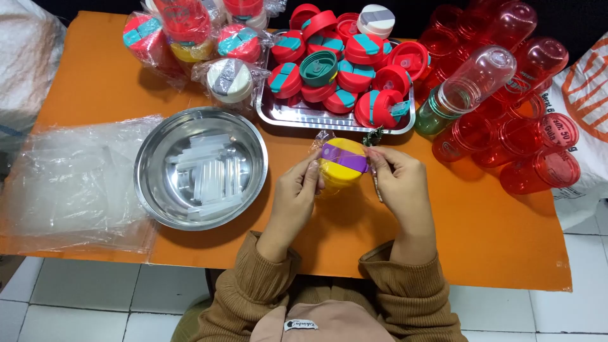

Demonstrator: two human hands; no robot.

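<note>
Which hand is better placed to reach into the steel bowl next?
Probably the left hand: it holds the yellow lid on the side facing the steel bowl; the right hand would have to cross over.

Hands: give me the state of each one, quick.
Left hand: fingers closed on the round yellow plastic lid with a purple strap.
Right hand: fingers pinching the same lid's right edge.

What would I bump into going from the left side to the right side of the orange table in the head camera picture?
Clear plastic bags → steel bowl of clear sticks → left hand → yellow and purple lid → right hand → red bottles.
</note>
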